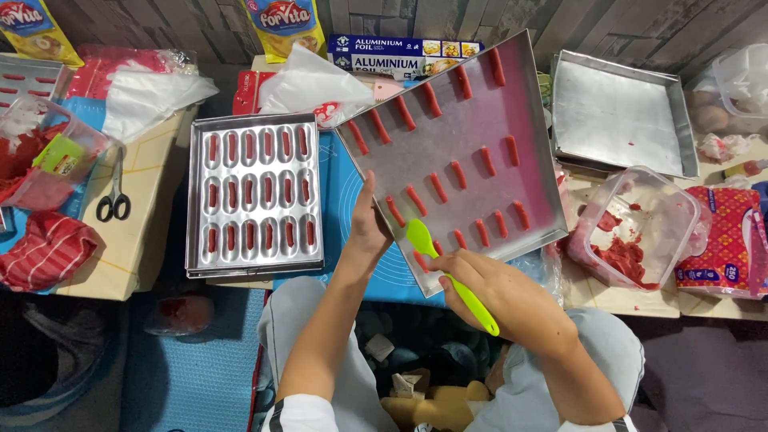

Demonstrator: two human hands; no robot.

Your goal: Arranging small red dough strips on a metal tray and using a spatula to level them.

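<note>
Presently, the flat metal tray (480, 120) stood tilted toward you, its near corner low over your lap and its far edge raised toward the wall; red dough strips (438, 186) lay across it in slanted rows, well apart from one another; your left hand (366, 228) braced the tray's near-left edge, fingers closed against the rim, thumb side up; your right hand (472, 280) was closed round the handle of a green spatula (436, 260), whose blade rested on the tray near its lowest corner, just beside the nearest strips.

By judgement, the step in hand was the lifting of strips off the tray with the blade; the next move called for a shallow blade angle under one strip and a steady left-hand hold, so that the tilted tray did not slip.

Your left forearm ran straight up from the lap; your right wrist was bent inward, forearm crossing from the right.

Just left of the tray lay a moulded baking pan (254, 196), its oval wells each holding a red strip; scissors (116, 196) lay further left; a clear plastic tub (640, 232) with red dough remnants sat to the right; an empty square pan (620, 112) stood behind it.
</note>
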